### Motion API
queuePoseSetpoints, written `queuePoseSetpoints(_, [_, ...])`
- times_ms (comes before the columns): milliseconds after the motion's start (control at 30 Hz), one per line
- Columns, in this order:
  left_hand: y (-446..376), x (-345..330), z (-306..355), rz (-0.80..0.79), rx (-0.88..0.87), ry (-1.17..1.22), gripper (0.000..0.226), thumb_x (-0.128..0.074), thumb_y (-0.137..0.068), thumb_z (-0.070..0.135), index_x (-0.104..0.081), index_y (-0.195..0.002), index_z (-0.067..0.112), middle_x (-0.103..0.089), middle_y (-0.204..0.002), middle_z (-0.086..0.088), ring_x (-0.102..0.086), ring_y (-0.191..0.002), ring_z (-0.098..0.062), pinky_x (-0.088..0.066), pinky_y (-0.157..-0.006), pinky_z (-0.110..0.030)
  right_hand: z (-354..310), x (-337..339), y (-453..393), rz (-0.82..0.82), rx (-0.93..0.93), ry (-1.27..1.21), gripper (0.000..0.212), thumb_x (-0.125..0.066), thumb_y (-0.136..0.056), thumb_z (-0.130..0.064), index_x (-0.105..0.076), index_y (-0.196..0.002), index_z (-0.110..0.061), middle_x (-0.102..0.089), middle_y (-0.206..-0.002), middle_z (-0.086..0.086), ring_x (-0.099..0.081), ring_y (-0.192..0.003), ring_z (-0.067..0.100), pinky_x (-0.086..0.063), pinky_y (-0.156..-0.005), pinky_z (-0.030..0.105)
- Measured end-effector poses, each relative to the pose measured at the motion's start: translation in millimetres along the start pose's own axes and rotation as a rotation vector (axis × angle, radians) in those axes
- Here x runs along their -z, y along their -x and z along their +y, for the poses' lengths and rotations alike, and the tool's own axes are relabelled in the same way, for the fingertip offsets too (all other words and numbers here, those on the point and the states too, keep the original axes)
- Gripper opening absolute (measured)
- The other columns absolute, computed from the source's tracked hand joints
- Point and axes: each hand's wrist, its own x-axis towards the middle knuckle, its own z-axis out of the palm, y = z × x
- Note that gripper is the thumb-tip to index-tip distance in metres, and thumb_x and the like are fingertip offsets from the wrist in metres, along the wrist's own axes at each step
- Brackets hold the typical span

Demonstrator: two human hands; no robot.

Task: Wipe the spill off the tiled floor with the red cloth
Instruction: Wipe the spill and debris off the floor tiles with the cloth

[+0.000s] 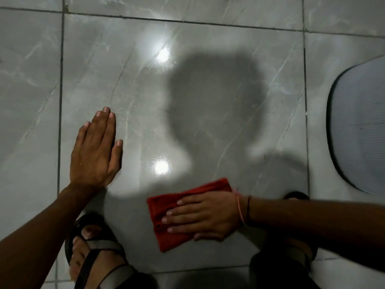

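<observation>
Red cloth (179, 213) lies folded on the tiled floor (145, 90) between my sandalled feet, my right hand (206, 215) flat on it; left hand (95, 151) spread open; bare tile ahead.

Red cloth (175, 213), folded flat, lying on grey tiled floor (145, 90), no spill discernible

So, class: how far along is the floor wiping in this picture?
Done: cannot tell; no wet patch clearly shows on the glossy tiled floor. In hand: the right hand presses the red cloth flat. The left hand rests open on the tile. Left: unclear, since glare and shadow hide any spill.
</observation>
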Motion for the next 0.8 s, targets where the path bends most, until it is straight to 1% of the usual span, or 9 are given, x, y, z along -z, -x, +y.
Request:
queuePoseSetpoints(33, [0,0,0,-0.001,0.001,0.001,0.065,-0.034,-0.108,0.03,-0.025,-0.166,0.003,-0.022,-0.174,-0.015,-0.02,-0.163,-0.028,-0.012,-0.132,-0.041,27,9,6,0.008,0.035,0.017,0.053,-0.049,-0.106,-0.029,-0.043,-0.154,-0.006,-0.037,-0.165,0.014,-0.031,-0.156,0.027,-0.024,-0.129,0.046])
queuePoseSetpoints(100, [0,0,0,-0.006,0.002,0.006,0.065,-0.034,-0.108,0.031,-0.025,-0.167,0.003,-0.022,-0.175,-0.015,-0.019,-0.163,-0.028,-0.011,-0.132,-0.041,93,40,24,0.115,-0.147,0.118,0.048,-0.044,-0.107,-0.028,-0.049,-0.15,-0.007,-0.041,-0.161,0.016,-0.04,-0.151,0.032,-0.027,-0.128,0.049])
queuePoseSetpoints(267, [0,2,0,0.006,0.006,-0.001,0.065,-0.037,-0.108,0.029,-0.026,-0.166,0.003,-0.024,-0.174,-0.016,-0.022,-0.162,-0.029,-0.013,-0.131,-0.042,196,110,48,0.546,-1.252,0.21,0.055,-0.033,-0.11,-0.034,-0.029,-0.161,-0.015,-0.028,-0.17,0.011,-0.024,-0.159,0.028,-0.018,-0.131,0.049])
queuePoseSetpoints(333, [0,2,1,0.014,0.0,-0.006,0.064,-0.037,-0.108,0.029,-0.026,-0.166,0.003,-0.024,-0.174,-0.016,-0.022,-0.162,-0.029,-0.012,-0.131,-0.04,187,107,26,0.564,-1.428,0.241,0.059,-0.027,-0.109,-0.038,-0.022,-0.163,-0.012,-0.022,-0.171,0.013,-0.018,-0.16,0.027,-0.015,-0.132,0.045])
queuePoseSetpoints(400, [1,2,1,0.015,0.0,-0.01,0.064,-0.037,-0.108,0.029,-0.026,-0.166,0.003,-0.024,-0.174,-0.016,-0.022,-0.162,-0.028,-0.011,-0.131,-0.039,155,92,8,0.526,-1.359,0.268,0.062,-0.03,-0.109,-0.039,-0.023,-0.162,-0.009,-0.023,-0.17,0.016,-0.02,-0.159,0.029,-0.018,-0.131,0.047])
queuePoseSetpoints(467, [1,2,0,0.008,0.003,-0.005,0.065,-0.036,-0.109,0.03,-0.025,-0.166,0.003,-0.023,-0.174,-0.015,-0.021,-0.162,-0.028,-0.01,-0.132,-0.038,98,68,-1,0.426,-1.164,0.219,0.064,-0.038,-0.107,-0.039,-0.024,-0.162,-0.008,-0.022,-0.17,0.018,-0.019,-0.159,0.031,-0.019,-0.13,0.048])
queuePoseSetpoints(600, [1,2,0,-0.009,0.011,0.001,0.065,-0.035,-0.109,0.031,-0.024,-0.167,0.004,-0.021,-0.175,-0.014,-0.018,-0.163,-0.026,-0.008,-0.132,-0.037,-22,8,14,0.085,-0.522,0.137,0.066,-0.044,-0.106,-0.041,-0.026,-0.162,-0.01,-0.02,-0.17,0.015,-0.014,-0.161,0.027,-0.015,-0.132,0.045])
queuePoseSetpoints(733, [1,4,1,-0.003,0.009,0.007,0.065,-0.035,-0.109,0.031,-0.025,-0.167,0.004,-0.022,-0.175,-0.014,-0.018,-0.163,-0.026,-0.008,-0.132,-0.037,2,9,65,-0.117,0.111,0.096,0.058,-0.049,-0.105,-0.03,-0.037,-0.158,-0.01,-0.031,-0.168,0.01,-0.022,-0.159,0.023,-0.026,-0.129,0.041])
queuePoseSetpoints(800, [1,3,1,0.003,0.009,0.01,0.065,-0.035,-0.109,0.031,-0.026,-0.166,0.004,-0.023,-0.174,-0.015,-0.019,-0.163,-0.026,-0.009,-0.132,-0.037,47,30,94,-0.206,0.242,0.194,0.056,-0.048,-0.105,-0.03,-0.038,-0.158,-0.014,-0.03,-0.168,0.009,-0.024,-0.158,0.023,-0.023,-0.13,0.04])
